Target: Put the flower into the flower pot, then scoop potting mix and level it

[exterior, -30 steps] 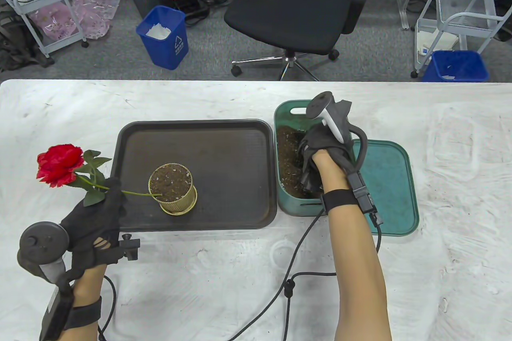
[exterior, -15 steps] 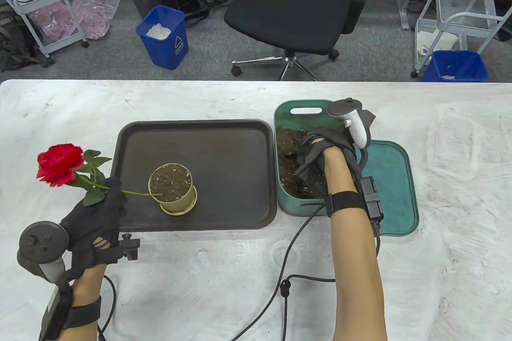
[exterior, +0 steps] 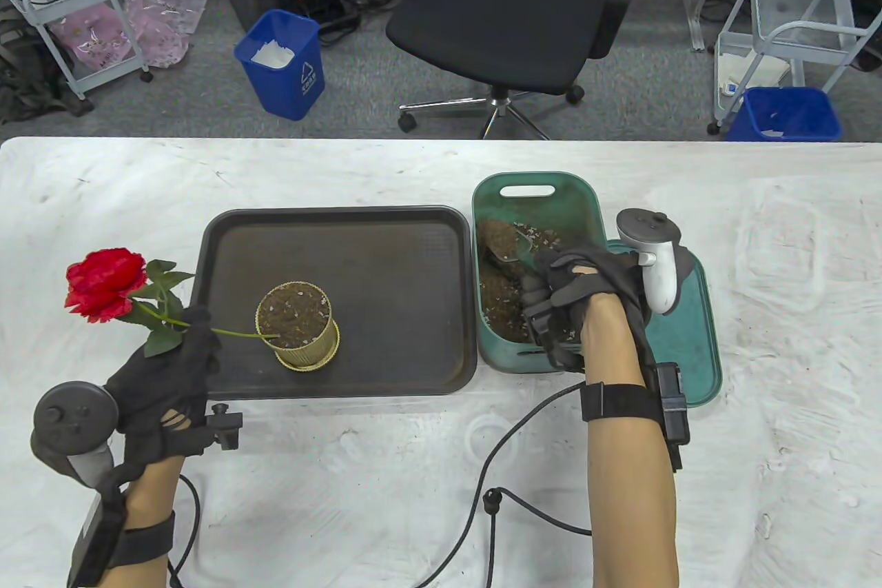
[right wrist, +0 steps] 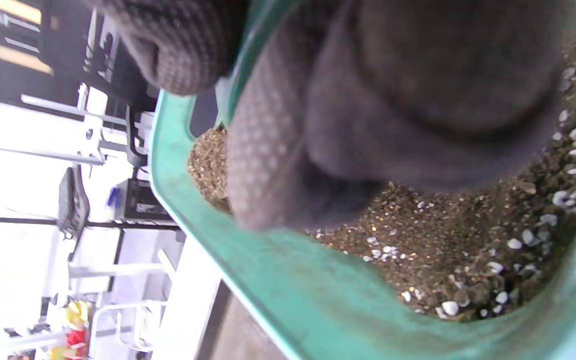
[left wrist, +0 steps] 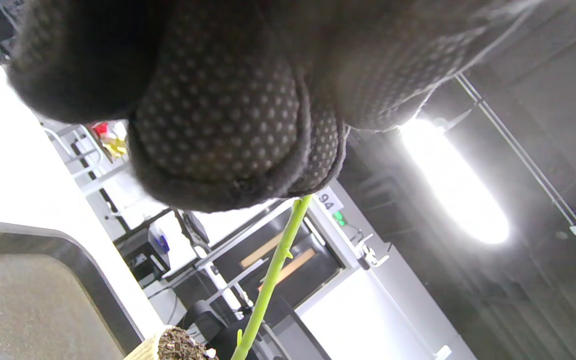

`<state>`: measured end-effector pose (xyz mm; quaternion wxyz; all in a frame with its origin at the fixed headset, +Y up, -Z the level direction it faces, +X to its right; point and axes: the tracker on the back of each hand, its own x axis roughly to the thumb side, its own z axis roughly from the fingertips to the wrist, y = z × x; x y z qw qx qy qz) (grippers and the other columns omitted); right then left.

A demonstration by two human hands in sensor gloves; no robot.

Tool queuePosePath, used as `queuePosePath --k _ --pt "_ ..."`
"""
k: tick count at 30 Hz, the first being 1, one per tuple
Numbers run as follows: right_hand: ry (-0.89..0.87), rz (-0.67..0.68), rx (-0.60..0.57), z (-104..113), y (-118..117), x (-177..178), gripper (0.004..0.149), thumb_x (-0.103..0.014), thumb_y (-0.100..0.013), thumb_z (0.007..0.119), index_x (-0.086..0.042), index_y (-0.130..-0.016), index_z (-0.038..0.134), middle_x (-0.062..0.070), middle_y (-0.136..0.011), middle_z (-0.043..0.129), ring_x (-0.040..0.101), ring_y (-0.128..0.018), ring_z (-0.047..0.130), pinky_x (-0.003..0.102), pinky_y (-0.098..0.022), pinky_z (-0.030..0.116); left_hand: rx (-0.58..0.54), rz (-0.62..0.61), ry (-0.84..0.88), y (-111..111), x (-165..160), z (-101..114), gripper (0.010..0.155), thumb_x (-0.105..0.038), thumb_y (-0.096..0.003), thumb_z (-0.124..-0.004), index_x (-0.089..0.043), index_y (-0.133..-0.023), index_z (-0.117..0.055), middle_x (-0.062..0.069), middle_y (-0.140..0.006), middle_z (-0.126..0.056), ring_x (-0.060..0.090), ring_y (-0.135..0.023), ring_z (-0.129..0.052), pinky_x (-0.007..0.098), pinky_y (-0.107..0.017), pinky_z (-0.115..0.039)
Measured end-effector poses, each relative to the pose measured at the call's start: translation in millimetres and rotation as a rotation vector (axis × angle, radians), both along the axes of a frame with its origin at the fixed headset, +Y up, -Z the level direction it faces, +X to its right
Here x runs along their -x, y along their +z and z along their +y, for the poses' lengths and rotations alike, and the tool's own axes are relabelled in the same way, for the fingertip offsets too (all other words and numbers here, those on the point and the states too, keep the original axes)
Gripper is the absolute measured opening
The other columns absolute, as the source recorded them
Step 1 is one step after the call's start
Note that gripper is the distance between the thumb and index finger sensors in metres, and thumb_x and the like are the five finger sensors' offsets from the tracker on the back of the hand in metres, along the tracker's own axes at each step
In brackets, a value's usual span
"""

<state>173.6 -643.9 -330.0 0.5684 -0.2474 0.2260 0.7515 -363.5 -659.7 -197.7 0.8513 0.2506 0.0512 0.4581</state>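
Note:
A red flower leans out to the left, its green stem running down into the soil of the ribbed gold pot. My left hand pinches the stem just left of the pot. The pot stands on a dark tray. My right hand is inside the green bin of potting mix. It grips the handle of a green scoop, whose bowl carries soil above the mix. In the right wrist view the gloved fingers fill the frame and hide most of the scoop.
The bin's green lid lies flat on the table to the right of the bin. A black cable trails across the white table near its front. Beyond the table's far edge stand an office chair and a blue waste bin.
My right hand has drawn back from the far part of the bin toward its near right side, bringing the scoop up with soil on it. The left hand and flower stay put.

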Motion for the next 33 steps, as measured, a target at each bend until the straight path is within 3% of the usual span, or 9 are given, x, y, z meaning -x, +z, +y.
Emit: queuePosePath --k 9,16,20,25,33 --pt "-0.005 -0.080 -0.117 27.0 27.7 -6.1 0.053 -0.031 -0.041 0.074 0.000 -0.084 0.074 0.014 -0.056 0.099 0.025 -0.021 0.109 0.034 -0.006 0.097 0.003 -0.002 0.010 0.1 0.0 -0.6 0.041 -0.045 -0.0416 -0.089 -0.023 -0.075 -0.096 -0.003 -0.055 -0.107 0.013 -0.022 -0.113 0.032 -0.024 -0.096" --pt "-0.052 0.026 -0.194 47.0 38.6 22.1 0.053 -0.031 -0.041 0.075 0.000 -0.084 0.074 0.015 -0.056 0.099 0.024 -0.020 0.109 0.034 -0.006 0.097 0.001 -0.007 0.009 -0.4 -0.4 -0.7 0.041 -0.045 -0.0417 -0.089 -0.023 -0.076 -0.096 -0.003 -0.055 -0.107 0.013 -0.022 -0.113 0.032 -0.024 -0.096" --pt "-0.094 0.124 -0.222 52.1 41.4 55.8 0.053 -0.031 -0.041 0.075 0.000 -0.084 0.074 0.015 -0.056 0.100 0.024 -0.020 0.109 0.033 -0.005 0.098 0.001 -0.005 0.008 -0.3 -0.5 -0.8 0.041 -0.045 -0.0417 -0.088 -0.023 -0.075 -0.096 -0.003 -0.055 -0.107 0.013 -0.022 -0.113 0.032 -0.024 -0.096" --pt "-0.138 0.252 -0.228 46.9 44.6 103.3 0.053 -0.031 -0.042 0.075 0.000 -0.084 0.074 0.015 -0.056 0.100 0.024 -0.020 0.109 0.033 -0.005 0.098 0.001 -0.004 0.008 -0.3 -0.2 -0.9 0.041 -0.045 -0.0417 -0.089 -0.022 -0.076 -0.096 -0.003 -0.055 -0.107 0.014 -0.022 -0.113 0.032 -0.024 -0.096" --pt "-0.144 0.405 -0.186 19.8 47.4 170.9 0.053 -0.032 -0.042 0.075 0.000 -0.084 0.074 0.014 -0.056 0.100 0.024 -0.020 0.109 0.033 -0.006 0.097 0.002 -0.003 0.010 -0.1 -0.3 -0.7 0.041 -0.045 -0.0417 -0.089 -0.022 -0.076 -0.096 -0.003 -0.055 -0.107 0.014 -0.022 -0.113 0.032 -0.024 -0.096"
